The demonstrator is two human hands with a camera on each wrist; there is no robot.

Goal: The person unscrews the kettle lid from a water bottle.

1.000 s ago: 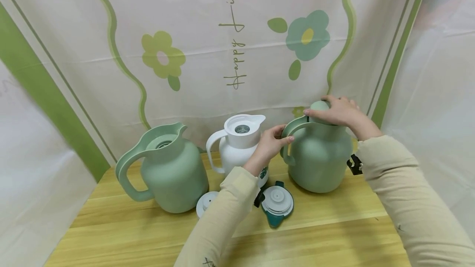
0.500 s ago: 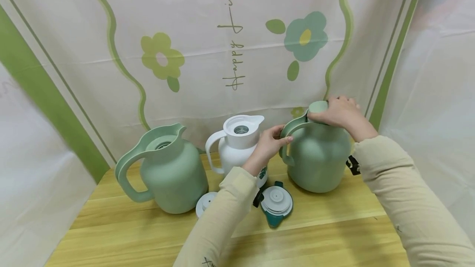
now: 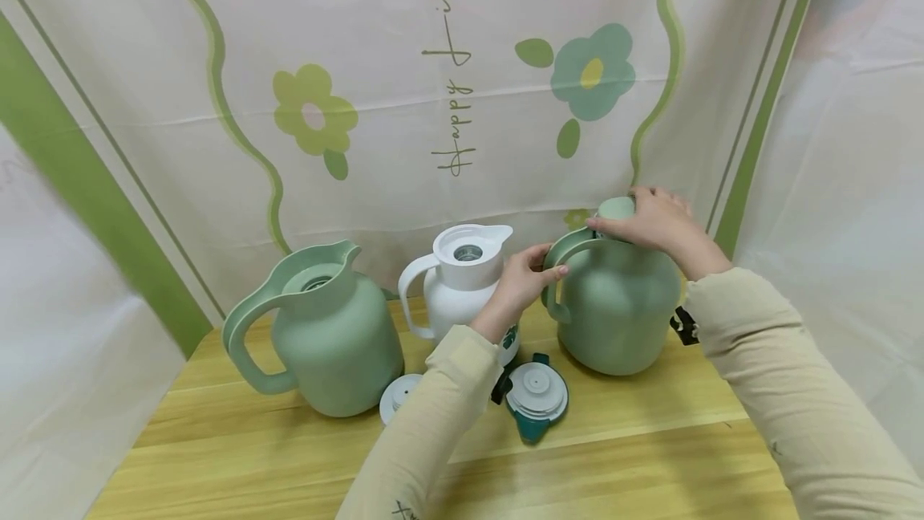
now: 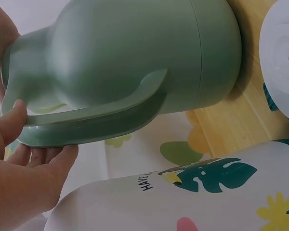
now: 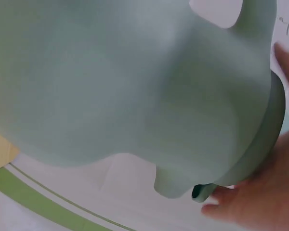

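A pale green thermos jug [image 3: 617, 311] stands upright on the right of the table in the head view. My left hand [image 3: 523, 283] pinches its handle [image 4: 101, 118], thumb on one side and fingers on the other, as the left wrist view shows. On top of that jug, my right hand [image 3: 664, 223] grips the round green lid [image 3: 616, 209], thumb stretched along the handle side. In the right wrist view the jug's body [image 5: 111, 86] hides much of the scene, and the fingers of the right hand [image 5: 265, 197] reach round the lid's edge.
A white jug [image 3: 462, 295] with an open top stands behind my left forearm. Another green jug [image 3: 339, 343], lidless, is at the left. On the wooden table [image 3: 577, 472] lie a white-and-teal lid [image 3: 537, 387] and a pale lid [image 3: 395, 396], partly behind the sleeve.
On the lid, my right thumb drew in half a second ago and now reaches out toward the handle again. The left hand keeps its hold; the jugs stay in place.
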